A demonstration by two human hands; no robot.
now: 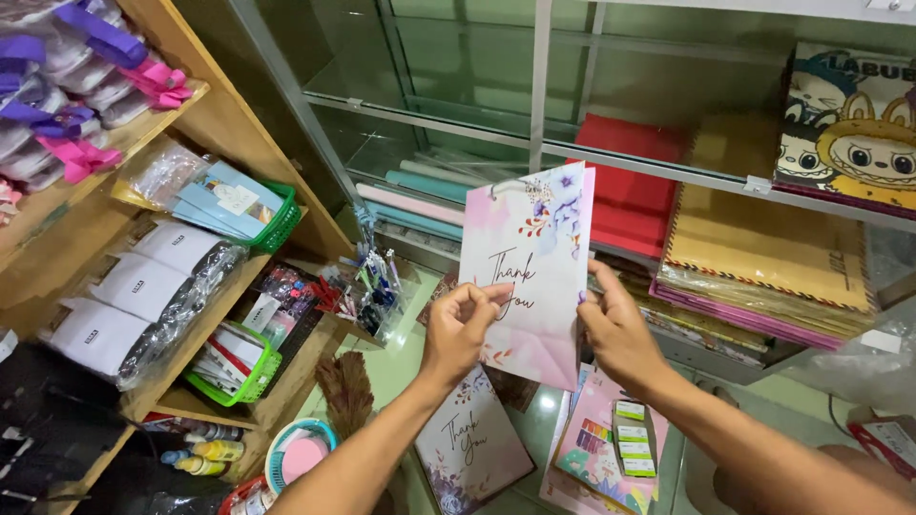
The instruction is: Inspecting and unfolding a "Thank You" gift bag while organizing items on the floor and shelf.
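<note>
Now both hands, left hand (461, 324) & right hand (615, 329), pinch the pink gift bag (531, 272) upright, probably by its edges, above the glass worktop (401, 367).

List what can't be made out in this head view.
- Pink gift bag: its lower front, covered by the left hand and right hand.
- Red paper stack: left part behind the bag.
- Wrapped white boxes: contents hidden.
- Pens in the holder: too small to tell apart.
</note>
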